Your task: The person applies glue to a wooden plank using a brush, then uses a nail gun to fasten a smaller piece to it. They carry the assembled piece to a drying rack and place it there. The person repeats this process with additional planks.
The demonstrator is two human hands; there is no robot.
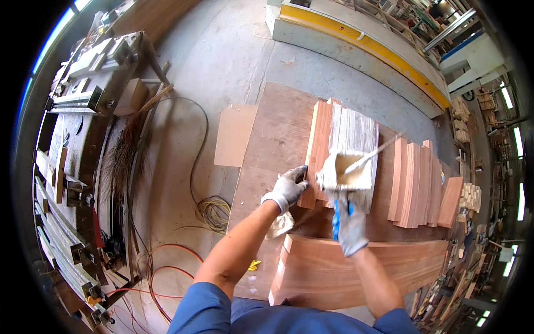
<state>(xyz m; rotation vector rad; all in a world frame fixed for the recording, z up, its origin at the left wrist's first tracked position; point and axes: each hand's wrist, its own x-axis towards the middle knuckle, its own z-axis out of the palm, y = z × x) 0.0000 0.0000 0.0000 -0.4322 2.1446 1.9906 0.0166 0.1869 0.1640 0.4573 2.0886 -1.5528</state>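
My left hand [286,189], in a grey-white glove, has its fingers curled against the left side of a reddish wooden board [316,142]. To the right of this board, a row of boards has tops coated in whitish glue [356,129]. My right hand [350,229], in a grey and blue glove, is closed below a glue-smeared, square-mouthed tub [332,175] and holds it above the coated row. A brush [364,161] with a pale handle leans in the tub, blurred. Exactly where my right fingers grip is unclear.
More curved boards [413,183] stand to the right on the brown table [272,128]. A long, thick wooden piece [356,273] lies close to my body. Hoses [161,273] and a coiled cable [214,214] are on the floor at left, beside a clamp rack [83,128].
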